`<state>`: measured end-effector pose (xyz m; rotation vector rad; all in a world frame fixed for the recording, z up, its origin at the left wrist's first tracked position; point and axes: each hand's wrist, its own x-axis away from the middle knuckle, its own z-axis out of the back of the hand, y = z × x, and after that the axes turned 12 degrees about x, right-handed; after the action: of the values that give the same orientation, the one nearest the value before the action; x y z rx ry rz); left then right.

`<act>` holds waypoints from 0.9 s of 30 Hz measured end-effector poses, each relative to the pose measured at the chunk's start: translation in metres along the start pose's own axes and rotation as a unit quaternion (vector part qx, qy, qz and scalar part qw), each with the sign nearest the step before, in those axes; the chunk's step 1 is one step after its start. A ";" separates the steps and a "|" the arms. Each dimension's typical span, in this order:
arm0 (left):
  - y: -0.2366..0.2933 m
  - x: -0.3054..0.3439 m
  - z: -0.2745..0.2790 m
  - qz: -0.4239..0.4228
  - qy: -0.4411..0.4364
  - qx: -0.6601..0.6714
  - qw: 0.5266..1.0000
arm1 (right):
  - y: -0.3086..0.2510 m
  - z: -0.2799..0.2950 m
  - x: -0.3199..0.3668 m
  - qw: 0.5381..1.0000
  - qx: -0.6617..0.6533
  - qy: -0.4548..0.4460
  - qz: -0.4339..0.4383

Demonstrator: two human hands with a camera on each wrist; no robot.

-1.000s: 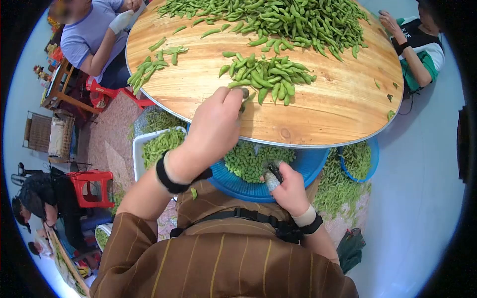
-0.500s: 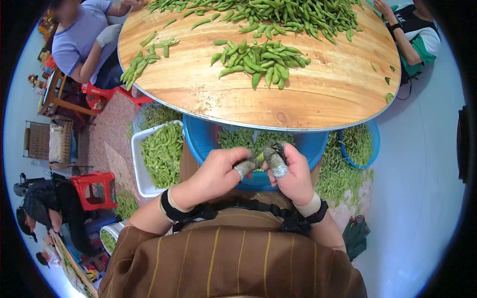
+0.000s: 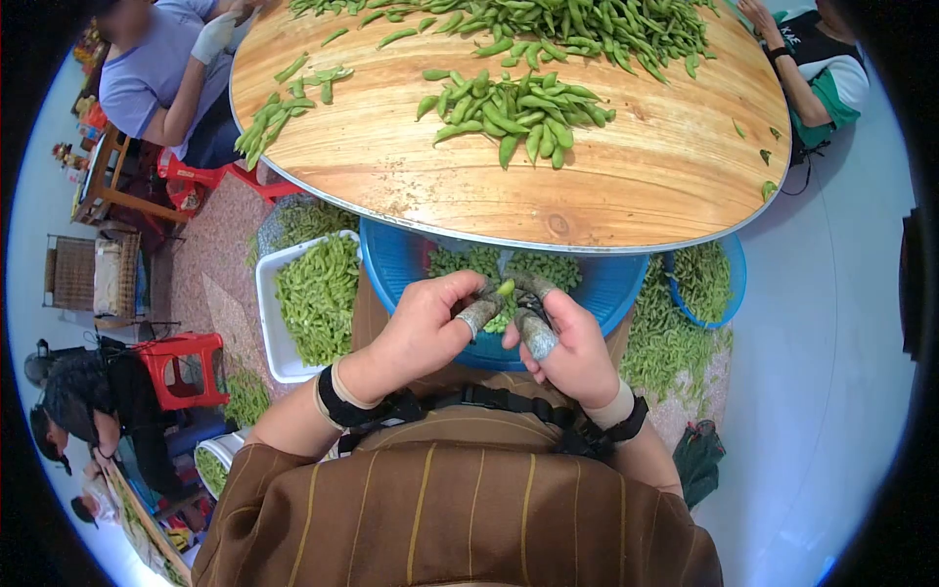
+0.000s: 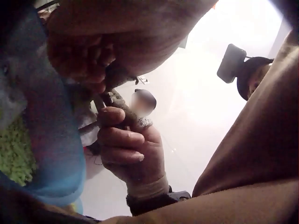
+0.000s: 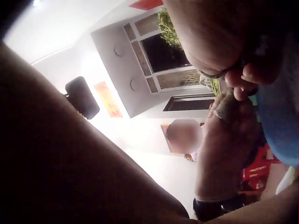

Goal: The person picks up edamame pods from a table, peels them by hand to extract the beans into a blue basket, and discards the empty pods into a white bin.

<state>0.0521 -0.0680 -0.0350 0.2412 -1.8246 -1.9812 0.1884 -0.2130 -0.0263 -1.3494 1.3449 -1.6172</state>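
Over the blue basin (image 3: 377,269), both hands meet at a green soybean pod (image 3: 506,288). My left hand (image 3: 423,321) pinches it between thumb and index finger, both in grey-green wrapping. From the other side my right hand (image 3: 575,360) has curled, wrapped fingers at the same pod, its thumb bound with silvery tape; the pod's lower part is hidden by the fingers. Shelled green beans (image 3: 543,267) lie in the basin. The left wrist view shows the fingertips of the left hand (image 4: 81,60) and right hand (image 4: 133,149) together.
A wooden table (image 3: 421,210) stands ahead, bearing a small heap of pods (image 3: 523,112) and a larger pile (image 3: 606,29). On the left is a white tub (image 3: 267,328) of pods. A blue basket (image 3: 740,293) and scattered hulls (image 3: 675,357) are at right. Other people sit around.
My left hand has come back from the pod heap on the table to the basin, bringing a pod to the right hand. Over the last half second the joined hands shifted only slightly.
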 end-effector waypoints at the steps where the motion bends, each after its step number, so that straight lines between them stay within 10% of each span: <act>1: 0.000 0.000 -0.001 -0.034 0.009 -0.035 0.999 | 0.000 0.000 0.000 1.000 -0.020 -0.004 -0.015; 5: 0.009 -0.004 0.004 -0.190 0.003 -0.137 0.972 | 0.003 0.008 -0.003 0.991 -0.112 -0.041 -0.053; 6: 0.010 -0.002 0.010 -0.010 -0.057 0.113 0.992 | 0.001 0.010 -0.001 0.971 -0.207 -0.093 -0.073; 7: 0.010 -0.001 0.013 0.171 -0.109 0.353 0.913 | 0.000 0.011 0.000 0.939 -0.299 -0.143 -0.093; 10: -0.007 0.000 0.015 0.179 -0.171 0.556 0.793 | 0.001 0.007 0.000 0.937 -0.303 -0.147 -0.097; 15: -0.010 0.001 0.013 0.190 -0.081 0.272 0.940 | 0.011 0.000 -0.007 0.981 -0.140 -0.111 -0.080; 17: -0.022 0.006 0.016 0.063 -0.086 0.068 0.992 | 0.009 0.001 -0.007 0.981 -0.093 -0.130 -0.108; 20: -0.016 0.003 0.020 -0.164 -0.072 -0.221 0.959 | 0.009 -0.001 -0.010 0.981 -0.099 -0.119 -0.119; 27: -0.015 0.002 0.005 -0.181 0.028 -0.179 0.967 | 0.012 -0.005 -0.011 0.988 -0.120 -0.063 -0.078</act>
<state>0.0457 -0.0640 -0.0492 0.5405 -1.4268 -2.4801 0.1848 -0.2042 -0.0410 -1.7084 1.4228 -1.4738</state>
